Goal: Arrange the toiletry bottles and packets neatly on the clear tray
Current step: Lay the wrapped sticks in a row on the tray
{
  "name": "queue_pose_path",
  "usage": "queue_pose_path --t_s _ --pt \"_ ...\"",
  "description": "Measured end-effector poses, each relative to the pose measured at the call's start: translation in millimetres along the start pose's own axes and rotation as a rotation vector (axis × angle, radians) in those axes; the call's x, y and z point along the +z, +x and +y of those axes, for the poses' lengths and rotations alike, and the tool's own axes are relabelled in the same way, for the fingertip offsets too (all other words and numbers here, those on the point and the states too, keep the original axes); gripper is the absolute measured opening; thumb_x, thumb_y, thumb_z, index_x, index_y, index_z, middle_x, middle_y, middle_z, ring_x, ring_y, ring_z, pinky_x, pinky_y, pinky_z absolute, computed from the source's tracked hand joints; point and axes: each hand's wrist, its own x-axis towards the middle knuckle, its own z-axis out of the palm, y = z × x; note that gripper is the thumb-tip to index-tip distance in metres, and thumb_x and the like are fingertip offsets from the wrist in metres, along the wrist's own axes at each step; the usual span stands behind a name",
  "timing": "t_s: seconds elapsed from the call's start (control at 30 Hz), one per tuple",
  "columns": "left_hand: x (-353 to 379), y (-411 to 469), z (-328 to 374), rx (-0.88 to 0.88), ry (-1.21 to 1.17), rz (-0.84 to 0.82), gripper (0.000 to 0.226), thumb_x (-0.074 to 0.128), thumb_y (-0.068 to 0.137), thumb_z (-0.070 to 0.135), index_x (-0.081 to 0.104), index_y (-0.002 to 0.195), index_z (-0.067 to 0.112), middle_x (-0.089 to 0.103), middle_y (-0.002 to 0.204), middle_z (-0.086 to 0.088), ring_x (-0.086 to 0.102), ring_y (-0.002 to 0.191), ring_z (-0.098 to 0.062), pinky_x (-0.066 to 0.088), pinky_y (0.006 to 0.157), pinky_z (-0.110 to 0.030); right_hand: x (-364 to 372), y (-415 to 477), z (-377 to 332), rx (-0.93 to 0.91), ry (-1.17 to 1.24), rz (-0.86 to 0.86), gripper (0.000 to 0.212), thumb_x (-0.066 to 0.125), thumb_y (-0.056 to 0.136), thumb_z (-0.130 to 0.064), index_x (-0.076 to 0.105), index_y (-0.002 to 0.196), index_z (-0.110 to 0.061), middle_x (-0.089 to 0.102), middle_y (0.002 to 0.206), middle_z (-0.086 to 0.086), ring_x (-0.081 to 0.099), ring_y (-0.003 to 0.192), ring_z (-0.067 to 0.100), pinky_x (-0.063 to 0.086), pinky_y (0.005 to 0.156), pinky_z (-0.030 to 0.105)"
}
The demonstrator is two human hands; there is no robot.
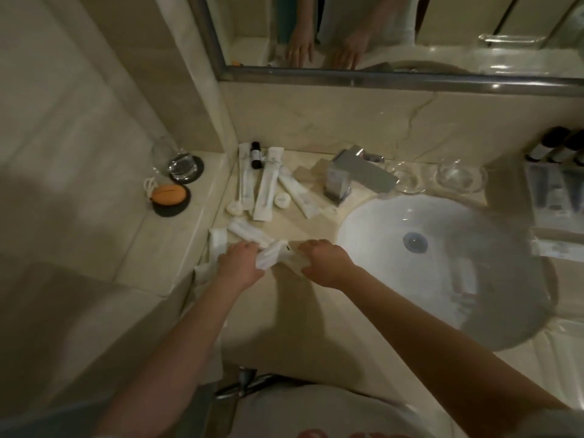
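Note:
Both hands rest on the marble counter left of the basin. My left hand (240,263) and my right hand (325,263) each grip white packets (273,256) that lie between them. More long white packets (267,188) lie scattered toward the back wall, with a small dark bottle (256,154) and two small round white items (282,201) among them. Another white packet (249,232) lies just beyond my left hand. At the far right a clear tray (537,191) holds dark bottles (559,143) and tubes, blurred.
A white basin (442,263) fills the right of the counter, with a chrome tap (354,172) behind it. Two clear glass dishes (459,177) sit behind the basin. On the left ledge stand a glass (177,162) and an orange item (169,194) on dark coasters. A mirror hangs above.

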Motion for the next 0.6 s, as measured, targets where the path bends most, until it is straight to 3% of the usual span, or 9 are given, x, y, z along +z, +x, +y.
queue_pose_path --t_s 0.1,0.2,0.43,0.6 --pt "9 4 -12 0.012 -0.028 -0.035 0.054 0.062 0.083 0.037 0.045 0.132 0.021 0.055 0.126 -0.006 0.052 0.115 -0.026 0.044 0.091 -0.039 13 13 -16 0.008 -0.041 0.004 0.057 0.054 0.089 -0.029 0.035 0.141 -0.018 0.051 0.133 0.008 0.05 0.115 0.028 0.044 0.091 0.039" --pt "16 8 -19 0.021 -0.149 -0.04 0.04 0.056 0.088 0.025 0.049 0.127 0.02 0.059 0.121 -0.007 0.056 0.109 -0.026 0.048 0.09 -0.039 22 22 -24 0.056 -0.024 0.0 0.057 0.054 0.088 -0.032 0.036 0.14 -0.017 0.051 0.13 0.009 0.05 0.114 0.029 0.045 0.092 0.041" --pt "-4 8 -39 -0.03 -0.424 0.201 0.02 0.048 0.091 0.012 0.057 0.109 0.008 0.064 0.103 -0.014 0.061 0.095 -0.032 0.047 0.075 -0.036 34 42 -40 0.172 -0.042 0.107 0.062 0.058 0.086 -0.042 0.034 0.136 -0.014 0.046 0.128 0.01 0.045 0.114 0.03 0.045 0.087 0.042" --pt "-26 -1 -44 -0.068 -0.494 0.283 0.022 0.051 0.091 0.014 0.054 0.112 0.006 0.063 0.102 -0.015 0.061 0.092 -0.032 0.05 0.075 -0.039 38 61 -54 0.288 0.119 0.137 0.035 0.055 0.087 -0.023 0.044 0.118 -0.011 0.053 0.114 0.011 0.05 0.106 0.03 0.043 0.082 0.04"
